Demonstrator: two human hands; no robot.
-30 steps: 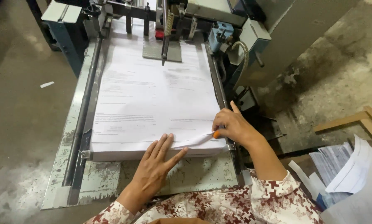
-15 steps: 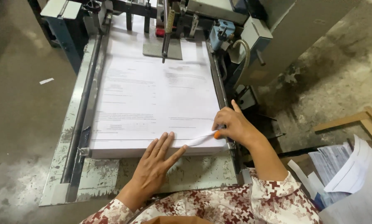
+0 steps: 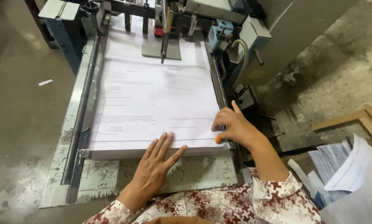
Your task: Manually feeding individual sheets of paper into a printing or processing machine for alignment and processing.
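A stained grey concrete floor (image 3: 16,124) is spreading out around a worn, paint-chipped pale green metal feed table (image 3: 123,176) belonging to a grey printing machine (image 3: 273,37), and on that table a thick stack of white printed paper sheets (image 3: 152,103) is lying flat between a dark steel side rail (image 3: 83,112) on one side and a slimmer guide bar (image 3: 217,83) on the other. The stack's far end is sitting under a grey metal plate (image 3: 152,49) and a dark vertical rod (image 3: 165,29) of the feed head. The left hand (image 3: 155,166) is resting open and flat, fingers stretched and together, with its fingertips pressing against the near edge of the stack and touching the top sheet. The right hand (image 3: 233,126) is curling loosely over the stack's near right corner, fingers bent down onto the paper, with an orange rubber fingertip cover (image 3: 218,140) showing on one finger; it is pressing rather than gripping anything. Both arms are wearing sleeves of a red and white patterned fabric (image 3: 235,203). Off to the right, a loose pile of printed sheets (image 3: 347,166) is lying on the floor near some pale wooden slats (image 3: 351,118), and a small white scrap (image 3: 45,82) is lying on the floor at the left.
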